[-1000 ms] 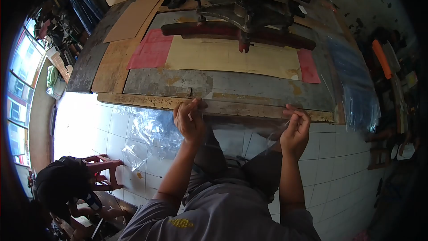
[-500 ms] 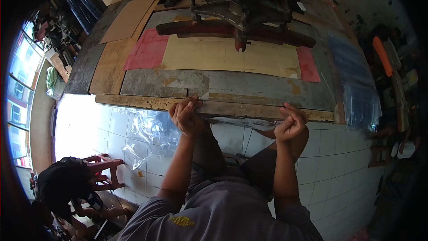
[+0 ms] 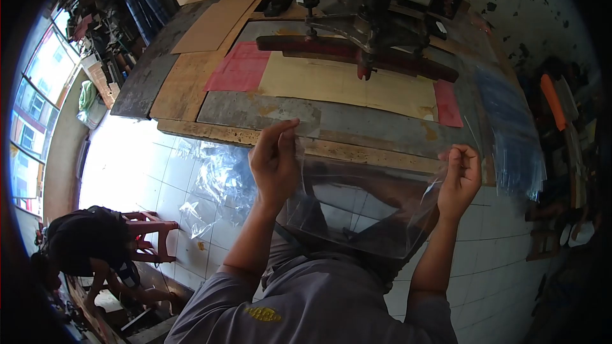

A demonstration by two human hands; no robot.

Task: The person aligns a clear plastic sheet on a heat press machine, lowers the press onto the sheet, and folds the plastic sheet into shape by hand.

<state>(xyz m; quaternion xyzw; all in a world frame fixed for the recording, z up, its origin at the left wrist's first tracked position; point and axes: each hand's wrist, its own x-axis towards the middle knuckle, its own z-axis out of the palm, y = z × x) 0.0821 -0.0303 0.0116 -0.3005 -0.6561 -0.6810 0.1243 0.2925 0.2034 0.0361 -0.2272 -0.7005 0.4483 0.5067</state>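
Observation:
A clear plastic sheet (image 3: pixel 357 207) hangs between my two hands, over my lap at the front edge of the worktable. My left hand (image 3: pixel 275 162) pinches its upper left corner, and my right hand (image 3: pixel 460 175) pinches the upper right one. Beyond my hands a yellow strip (image 3: pixel 344 86) lies on the grey metal plate (image 3: pixel 245 111), with red pieces (image 3: pixel 237 67) at its ends. A dark red press bar (image 3: pixel 331 51) stands just above the strip.
Blue-tinted plastic sheets (image 3: pixel 510 134) drape over the table's right side. Crumpled clear plastic (image 3: pixel 223 172) is below the wooden front edge (image 3: pixel 210 132). Cardboard (image 3: pixel 210 25) lies at the back left. Another person (image 3: pixel 89 242) bends beside a red stool (image 3: pixel 150 232) at lower left.
Both hands have risen from the table's front edge, and the right has moved outward. The clear sheet is now spread between them. My view has shifted slightly, and the other person bends lower.

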